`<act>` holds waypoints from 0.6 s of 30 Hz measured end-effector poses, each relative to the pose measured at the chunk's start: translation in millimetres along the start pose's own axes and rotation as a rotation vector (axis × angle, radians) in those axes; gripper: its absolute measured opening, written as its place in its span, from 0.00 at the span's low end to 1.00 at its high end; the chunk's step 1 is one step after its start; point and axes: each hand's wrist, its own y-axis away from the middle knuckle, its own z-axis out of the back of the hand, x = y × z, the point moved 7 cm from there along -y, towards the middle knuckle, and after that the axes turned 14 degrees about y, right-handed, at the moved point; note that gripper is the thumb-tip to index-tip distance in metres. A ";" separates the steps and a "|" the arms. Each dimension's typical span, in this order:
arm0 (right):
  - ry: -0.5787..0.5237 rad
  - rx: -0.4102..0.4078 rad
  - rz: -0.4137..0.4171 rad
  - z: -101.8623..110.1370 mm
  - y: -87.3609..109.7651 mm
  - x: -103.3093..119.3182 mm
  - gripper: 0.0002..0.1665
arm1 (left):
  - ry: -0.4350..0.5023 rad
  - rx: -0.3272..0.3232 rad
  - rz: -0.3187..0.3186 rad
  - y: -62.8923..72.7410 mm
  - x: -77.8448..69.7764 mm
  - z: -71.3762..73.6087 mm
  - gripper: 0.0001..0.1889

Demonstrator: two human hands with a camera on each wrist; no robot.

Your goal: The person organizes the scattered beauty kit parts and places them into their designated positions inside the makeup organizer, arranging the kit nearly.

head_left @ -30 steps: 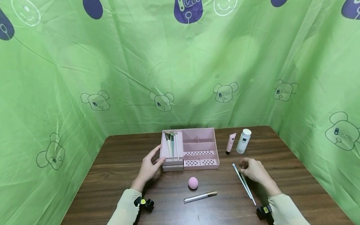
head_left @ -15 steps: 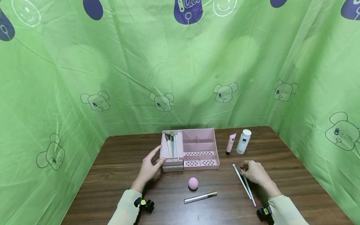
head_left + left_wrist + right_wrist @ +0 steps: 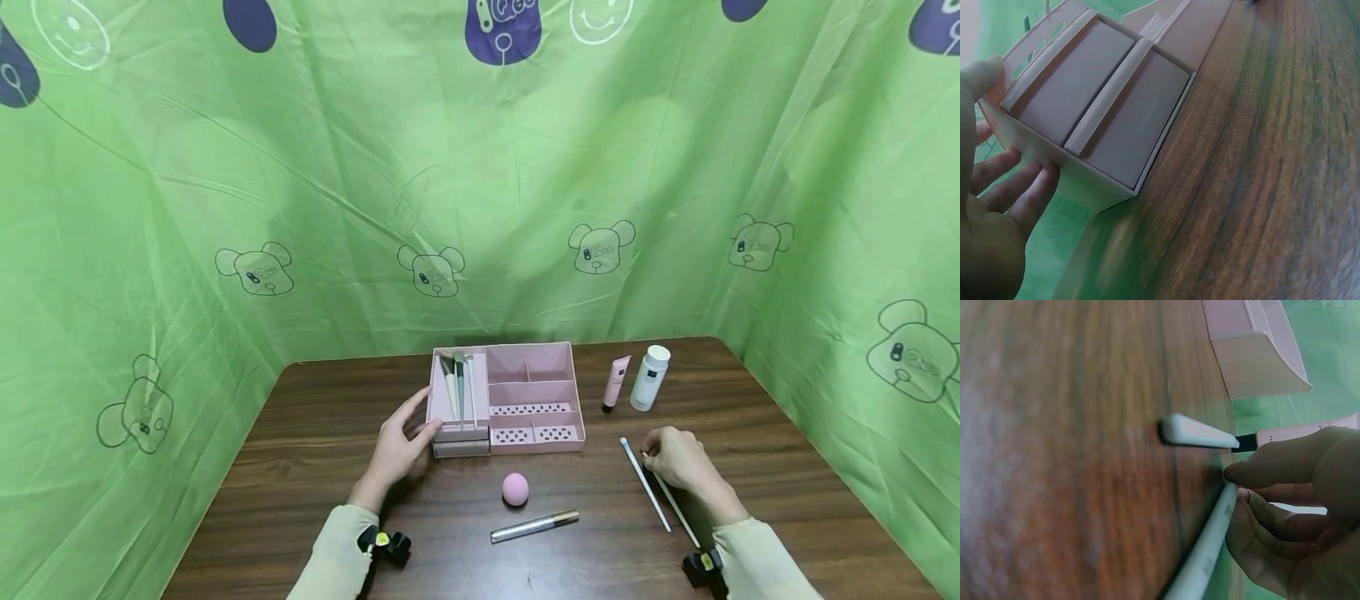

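Observation:
My left hand [image 3: 400, 446] rests at the left front corner of a pink makeup organizer [image 3: 551, 362]. In the left wrist view its thumb touches the tray's front edge, and fingertips lie against the side wall beside two drawers [image 3: 1138, 119]. Several makeup brushes [image 3: 460, 390] stand in the organizer's left tray. On the right, my right hand [image 3: 677, 458] pinches a pale green makeup brush [image 3: 1200, 565] between thumb and fingers, its handle slanting toward the wrist. Another makeup brush [image 3: 647, 486], white-handled, lies on the table just left of it.
A pink tube [image 3: 617, 382] and a white bottle [image 3: 650, 377] stand right of the organizer. A pink ball-shaped sponge [image 3: 515, 489] and a silver tube with a gold end [image 3: 535, 527] lie in front. Green curtain [image 3: 480, 167] surrounds the wooden table [image 3: 300, 433].
The pinched brush's handle end has swung right, away from the other brush and toward my right wrist. My left hand and the organizer stay put.

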 end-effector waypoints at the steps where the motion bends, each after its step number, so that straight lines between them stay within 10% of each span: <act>1: -0.005 -0.002 -0.004 0.2 0.1 -0.5 0.06 | 0.000 0.000 0.002 0.2 0.2 -0.1 0.31; 18: -0.163 -0.124 -0.044 23.2 -10.7 2.8 0.07 | 0.008 -0.006 -0.004 0.2 -0.5 -1.2 0.31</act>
